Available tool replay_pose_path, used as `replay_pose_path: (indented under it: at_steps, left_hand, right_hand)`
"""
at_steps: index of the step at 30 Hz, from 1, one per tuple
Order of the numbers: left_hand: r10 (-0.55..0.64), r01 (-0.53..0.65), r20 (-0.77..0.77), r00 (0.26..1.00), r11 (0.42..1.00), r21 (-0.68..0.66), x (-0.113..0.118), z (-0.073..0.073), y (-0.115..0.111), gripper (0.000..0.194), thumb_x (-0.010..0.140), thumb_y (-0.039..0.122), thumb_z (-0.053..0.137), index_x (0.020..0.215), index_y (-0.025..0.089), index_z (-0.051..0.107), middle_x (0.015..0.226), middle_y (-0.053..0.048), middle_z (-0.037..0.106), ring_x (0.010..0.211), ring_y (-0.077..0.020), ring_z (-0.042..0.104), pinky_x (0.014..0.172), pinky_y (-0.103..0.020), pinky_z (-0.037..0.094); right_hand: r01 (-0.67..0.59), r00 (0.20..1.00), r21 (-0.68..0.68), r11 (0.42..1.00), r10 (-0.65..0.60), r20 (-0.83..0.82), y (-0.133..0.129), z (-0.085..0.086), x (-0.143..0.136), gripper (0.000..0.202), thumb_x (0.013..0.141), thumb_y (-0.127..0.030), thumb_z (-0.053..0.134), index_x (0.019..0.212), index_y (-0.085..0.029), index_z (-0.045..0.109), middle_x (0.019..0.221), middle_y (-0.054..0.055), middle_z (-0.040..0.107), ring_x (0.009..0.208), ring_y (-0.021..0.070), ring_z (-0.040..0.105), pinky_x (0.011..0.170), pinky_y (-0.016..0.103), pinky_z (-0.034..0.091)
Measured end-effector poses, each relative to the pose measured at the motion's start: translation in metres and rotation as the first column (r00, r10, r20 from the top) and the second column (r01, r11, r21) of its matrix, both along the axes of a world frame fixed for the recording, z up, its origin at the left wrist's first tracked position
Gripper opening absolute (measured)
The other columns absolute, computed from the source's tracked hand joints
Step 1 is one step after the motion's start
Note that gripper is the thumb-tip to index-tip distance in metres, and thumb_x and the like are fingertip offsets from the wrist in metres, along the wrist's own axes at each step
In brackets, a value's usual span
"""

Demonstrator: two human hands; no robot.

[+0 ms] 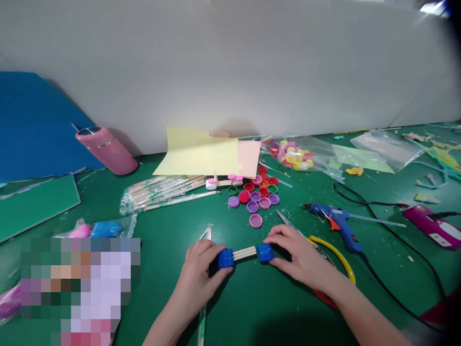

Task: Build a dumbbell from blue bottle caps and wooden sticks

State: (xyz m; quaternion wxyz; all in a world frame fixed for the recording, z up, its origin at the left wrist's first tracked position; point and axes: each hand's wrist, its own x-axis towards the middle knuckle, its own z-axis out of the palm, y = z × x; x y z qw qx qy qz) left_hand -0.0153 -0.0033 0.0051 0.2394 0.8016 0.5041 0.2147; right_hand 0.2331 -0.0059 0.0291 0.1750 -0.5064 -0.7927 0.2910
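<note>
My left hand (203, 266) pinches a blue block (226, 258), which looks like soft clay, at the left end of a few short wooden sticks (245, 253). At their right end, my right hand (288, 250) grips a second blue block (265, 253) between thumb and fingers. The sticks lie side by side and bridge the two blocks just above the green table. Beneath my left hand runs a long, thin wrapped stick (202, 327). Pliers with yellow and red handles (347, 264) lie partly hidden under my right forearm.
Beyond my hands are several coloured bottle caps (255, 220) and bagged chopsticks (162, 190). A blue glue gun (338, 218) with a black cord lies right. Yellow paper (198, 154), a pink bottle (108, 149) and a bag of caps (293, 154) are near the wall.
</note>
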Motion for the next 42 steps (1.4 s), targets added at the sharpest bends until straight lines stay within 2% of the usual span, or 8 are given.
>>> replay_pose_path:
  at_steps: [6, 13, 18, 23, 27, 31, 36, 42]
  left_hand:
    - [0.000, 0.000, 0.001, 1.000, 1.000, -0.007, 0.000, 0.000, 0.000, 0.021, 0.074, 0.027, 0.059, 0.093, 0.018, 0.059, 0.083, -0.006, 0.058, 0.083, -0.0223, 0.053, 0.076, -0.039, 0.041]
    - [0.001, -0.001, -0.004, 1.000, 1.000, -0.011, 0.000, -0.001, -0.001, 0.021, 0.073, 0.026, 0.059, 0.093, 0.019, 0.059, 0.083, -0.006, 0.059, 0.082, -0.0224, 0.053, 0.076, -0.040, 0.041]
    - [0.009, -0.009, 0.007, 1.000, 1.000, -0.001, 0.000, -0.002, 0.000, 0.022, 0.072, 0.026, 0.060, 0.093, 0.019, 0.059, 0.083, -0.006, 0.059, 0.083, -0.0228, 0.054, 0.076, -0.040, 0.041]
    - [0.027, -0.027, 0.042, 0.999, 1.000, -0.002, -0.001, -0.001, 0.000, 0.021, 0.072, 0.026, 0.060, 0.092, 0.019, 0.060, 0.083, -0.006, 0.060, 0.082, -0.0222, 0.054, 0.075, -0.038, 0.043]
    - [0.057, -0.056, 0.094, 0.994, 0.998, -0.018, -0.002, -0.001, 0.001, 0.021, 0.073, 0.027, 0.060, 0.092, 0.020, 0.059, 0.085, -0.005, 0.059, 0.083, -0.0216, 0.053, 0.073, -0.036, 0.044]
    - [0.047, -0.045, 0.107, 0.993, 0.999, -0.019, -0.002, -0.002, 0.000, 0.021, 0.073, 0.027, 0.060, 0.093, 0.020, 0.059, 0.084, -0.005, 0.059, 0.082, -0.0212, 0.053, 0.074, -0.036, 0.043]
    - [0.008, -0.008, 0.045, 0.999, 1.000, 0.005, 0.000, -0.001, -0.001, 0.021, 0.074, 0.027, 0.059, 0.093, 0.019, 0.060, 0.081, -0.005, 0.058, 0.081, -0.0218, 0.053, 0.074, -0.037, 0.042]
    - [-0.018, 0.018, 0.001, 1.000, 1.000, 0.015, 0.000, -0.001, 0.000, 0.021, 0.073, 0.029, 0.060, 0.093, 0.022, 0.061, 0.078, -0.004, 0.056, 0.078, -0.0213, 0.052, 0.070, -0.035, 0.041]
  right_hand:
    - [0.033, 0.992, -0.006, 0.999, -0.032, 0.119, 0.000, -0.004, 0.008, 0.028, 0.077, -0.020, 0.054, 0.105, -0.023, 0.056, 0.107, 0.006, 0.048, 0.099, 0.0215, 0.048, 0.085, 0.035, 0.040]
    - [0.056, 0.990, -0.022, 0.998, -0.053, 0.132, -0.002, -0.003, 0.005, 0.055, 0.074, -0.034, 0.059, 0.125, -0.025, 0.040, 0.121, 0.008, 0.044, 0.111, 0.0249, 0.041, 0.091, 0.041, 0.037]
    - [0.026, 1.000, 0.002, 1.000, -0.026, 0.013, 0.001, -0.002, -0.001, 0.030, 0.077, -0.027, 0.057, 0.107, -0.024, 0.055, 0.107, 0.006, 0.054, 0.098, 0.0229, 0.049, 0.088, 0.040, 0.038]
    - [0.104, 0.955, -0.208, 0.973, -0.156, -0.251, 0.001, 0.000, 0.003, 0.027, 0.076, -0.025, 0.058, 0.102, -0.024, 0.054, 0.092, 0.002, 0.057, 0.072, 0.0145, 0.053, 0.063, 0.026, 0.047]
    - [0.094, 0.931, -0.286, 0.954, -0.186, -0.314, 0.000, 0.001, 0.005, 0.028, 0.075, -0.021, 0.058, 0.103, -0.022, 0.053, 0.082, 0.000, 0.057, 0.064, 0.0116, 0.051, 0.059, 0.023, 0.045]
    - [0.087, 0.957, -0.212, 0.973, -0.141, -0.255, 0.000, 0.001, 0.001, 0.027, 0.075, -0.022, 0.058, 0.102, -0.024, 0.055, 0.091, 0.001, 0.060, 0.076, 0.0154, 0.056, 0.066, 0.026, 0.046]
    - [0.031, 0.991, -0.021, 0.999, -0.033, -0.131, 0.000, -0.004, -0.004, 0.029, 0.079, -0.025, 0.055, 0.108, -0.024, 0.055, 0.108, 0.005, 0.060, 0.099, 0.0208, 0.052, 0.086, 0.035, 0.041]
    - [-0.021, 0.999, 0.008, 1.000, 0.021, -0.042, 0.000, -0.008, -0.008, 0.030, 0.080, -0.022, 0.053, 0.110, -0.024, 0.054, 0.107, 0.005, 0.060, 0.097, 0.0213, 0.052, 0.083, 0.036, 0.042]
